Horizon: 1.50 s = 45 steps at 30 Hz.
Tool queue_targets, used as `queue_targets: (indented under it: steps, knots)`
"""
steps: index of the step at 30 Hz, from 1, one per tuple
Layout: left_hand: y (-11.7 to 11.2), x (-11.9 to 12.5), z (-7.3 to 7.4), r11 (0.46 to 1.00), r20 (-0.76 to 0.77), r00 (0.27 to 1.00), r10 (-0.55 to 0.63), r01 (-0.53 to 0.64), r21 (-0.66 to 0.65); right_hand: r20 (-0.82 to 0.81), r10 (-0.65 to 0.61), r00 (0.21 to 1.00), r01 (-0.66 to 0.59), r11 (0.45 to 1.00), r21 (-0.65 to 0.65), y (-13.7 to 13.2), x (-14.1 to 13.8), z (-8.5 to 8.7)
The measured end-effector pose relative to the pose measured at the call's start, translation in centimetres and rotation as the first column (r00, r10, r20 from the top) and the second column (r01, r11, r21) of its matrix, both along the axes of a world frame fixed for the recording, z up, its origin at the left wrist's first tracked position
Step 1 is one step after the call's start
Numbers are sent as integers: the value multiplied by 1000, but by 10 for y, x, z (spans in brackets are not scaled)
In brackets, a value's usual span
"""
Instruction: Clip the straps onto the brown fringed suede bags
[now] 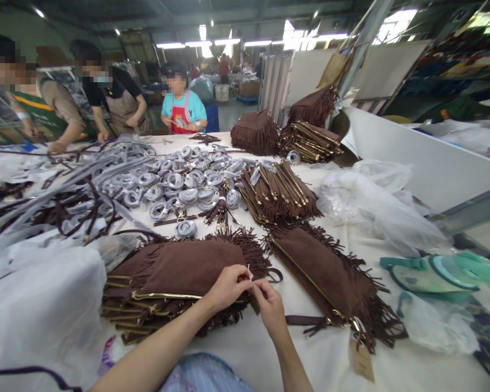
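Now left hand point(227, 287) & right hand point(270, 308) pinch small white bit point(249, 270) over fringed bag stack point(175, 269), strap rolls point(188, 188) behind.

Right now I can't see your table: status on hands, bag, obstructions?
Left hand pinches small white bit, right hand fingers meeting it, above fringed bag. Bag tops stack. Second bag apart, to the right.

A brown suede bag point(188, 267), fringed along its edges, lies flat on top of a stack of like bags point(147, 321), just beyond and left of the left grip point(227, 287). Its gold zipper runs along the near edge, passing under that grip. A short pale thread point(249, 270) stands up from the left grip's fingertips at the bag's right corner, with the right grip point(270, 306) closing in just below it.
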<state>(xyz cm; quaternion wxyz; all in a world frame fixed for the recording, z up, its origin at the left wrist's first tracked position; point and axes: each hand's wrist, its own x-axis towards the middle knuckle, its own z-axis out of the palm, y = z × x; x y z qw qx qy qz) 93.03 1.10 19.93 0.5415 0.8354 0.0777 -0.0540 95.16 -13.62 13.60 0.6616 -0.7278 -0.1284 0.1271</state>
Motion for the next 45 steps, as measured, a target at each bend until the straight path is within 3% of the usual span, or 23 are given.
queue_targets:
  steps: [6, 11, 16, 20, 25, 28, 30, 32, 36, 40, 42, 44, 45]
  knots:
    - [-5, 0, -1, 993, 14, 999, 48, -49, 105, -32, -51, 998, 51, 999, 4, 2, -5, 2]
    - [0, 1, -1, 993, -26, 999, -23, 26, 114, -42, -63, 997, 64, 998, 14, 0, -4, 7]
    - [7, 1, 5, 995, -75, 992, -99, 100, 7, -150, -52, 987, 62, 996, 63, 2, -1, 5]
    - [12, 1, 7, 970, -150, 978, -142, 108, -218, -288, 27, 957, 16, 989, 146, 1, -2, 4]
    - [11, 4, 5, 857, -204, 974, -95, -25, -515, -441, 198, 876, -54, 947, 317, -18, -6, 15]
    - [11, 5, 7, 749, -208, 977, -50, -101, -655, -539, 315, 781, 14, 854, 520, -30, -9, 21]
    - [13, 4, 7, 653, -239, 971, -28, -163, -740, -547, 331, 769, 76, 802, 593, -31, -10, 21]
    - [14, 2, 6, 606, -287, 958, -10, -222, -764, -546, 269, 793, 118, 812, 572, -26, -11, 17]
    - [15, -1, 1, 651, -335, 942, 23, -268, -710, -490, 4, 872, 181, 927, 329, -6, -13, 6]
    - [13, -4, -4, 697, -278, 960, 42, -228, -680, -330, -54, 943, 117, 978, 173, 2, -12, 9]
    - [11, -5, -2, 820, -199, 980, 22, -132, -557, -145, -26, 989, 37, 996, 76, 0, -9, 16]
    - [6, -4, 4, 959, -85, 995, -56, 29, -281, 29, 27, 999, -26, 999, -19, -1, -7, 22]
    - [3, -4, 10, 988, -40, 993, -107, 102, -117, 61, 46, 997, -44, 999, -31, -2, -7, 24]
